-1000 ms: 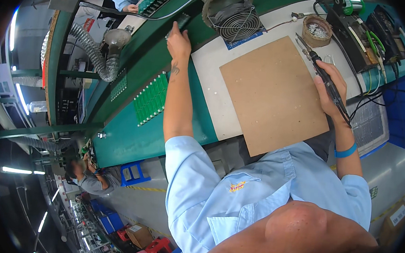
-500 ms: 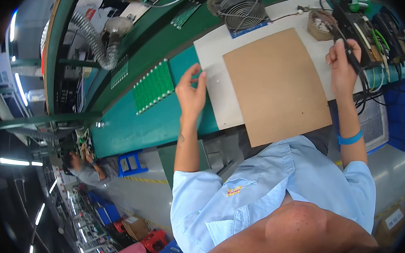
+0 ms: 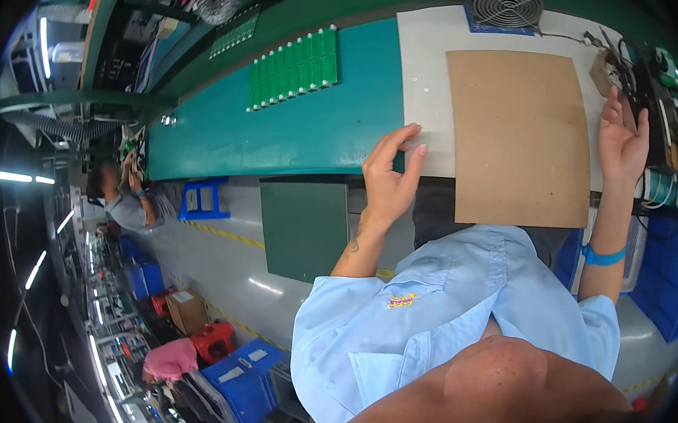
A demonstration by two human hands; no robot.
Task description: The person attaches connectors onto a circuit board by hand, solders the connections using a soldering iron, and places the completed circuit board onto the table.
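My left hand [image 3: 393,168] hovers at the front edge of the bench, left of a brown cardboard sheet [image 3: 521,138]. Its fingers are curved, the thumb stands apart, and nothing is in it. The sheet lies on a white board [image 3: 426,84] and overhangs the front edge. Right of the sheet, my right hand [image 3: 624,145] is open with the fingers pointing away from me, also holding nothing. Just beyond its fingertips are a small brown container [image 3: 602,73] and a dark tool handle with cable, only partly distinguishable. A blue band [image 3: 605,256] circles my right wrist.
A green circuit board panel [image 3: 295,68] lies on the teal mat [image 3: 329,124] to the left. A fan with a round grille [image 3: 507,5] stands at the back. Dark equipment with cables [image 3: 664,116] crowds the right end. Another person [image 3: 132,193] works at far left.
My right hand has let go of the black-handled soldering iron and opened. My left hand stays empty near the sheet. The whole view has turned, shifting the bench in the picture.
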